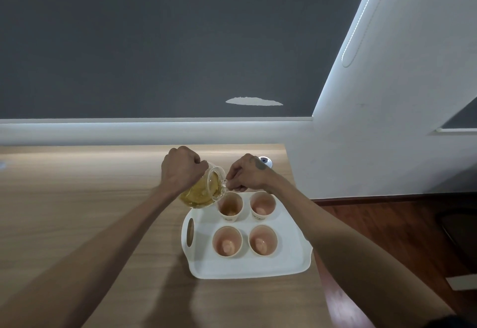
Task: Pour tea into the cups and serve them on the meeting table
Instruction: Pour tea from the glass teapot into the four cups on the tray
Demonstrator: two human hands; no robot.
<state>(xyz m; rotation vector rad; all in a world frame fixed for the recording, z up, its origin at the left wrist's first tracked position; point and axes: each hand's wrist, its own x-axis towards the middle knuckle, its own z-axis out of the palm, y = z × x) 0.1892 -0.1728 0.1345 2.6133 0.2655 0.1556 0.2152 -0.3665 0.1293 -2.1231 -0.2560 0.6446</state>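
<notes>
A glass teapot [202, 190] of yellow-green tea is tilted to the right over the far-left cup [230, 206], which holds a little tea. My left hand [182, 168] grips the teapot from above. My right hand [246, 174] pinches the knob of the teapot's lid [224, 182]. Three more cream cups stand on the white tray [289, 255]: far right [262, 205], near left [227, 241] and near right [262, 240]; their insides look pink and dry.
The tray sits near the right end of a wooden table [77, 211], whose edge drops to a dark red floor [387, 224]. A small round silver object [265, 161] lies behind my right hand. A white wall and grey blind rise behind the table.
</notes>
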